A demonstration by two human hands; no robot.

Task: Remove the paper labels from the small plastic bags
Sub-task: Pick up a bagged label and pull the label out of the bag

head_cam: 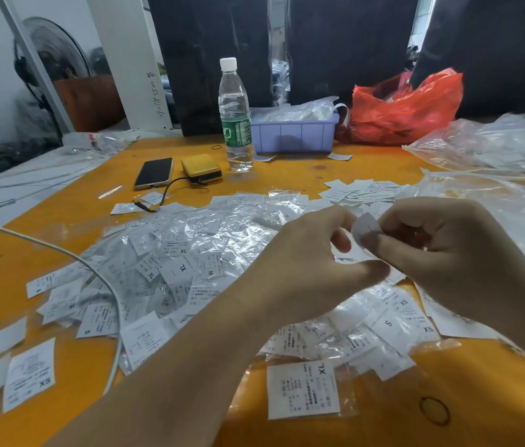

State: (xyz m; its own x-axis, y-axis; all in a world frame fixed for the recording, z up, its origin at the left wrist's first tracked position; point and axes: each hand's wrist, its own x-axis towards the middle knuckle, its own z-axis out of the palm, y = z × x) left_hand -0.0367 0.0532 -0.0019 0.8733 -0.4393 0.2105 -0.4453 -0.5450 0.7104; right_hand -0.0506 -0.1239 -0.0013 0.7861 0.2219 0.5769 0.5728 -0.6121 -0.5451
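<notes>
Hands meet above a crinkled heap of small plastic bags [209,253] on the orange surface [29,269]: the left hand [303,262] and right hand [454,250] both pinch one curled white paper label [365,228] between fingertips. Glossy clear film and flat rectangular printed slips marked XL, XS and S spread beneath. A ribbed clear water bottle [234,114] stands upright behind the heap.
</notes>
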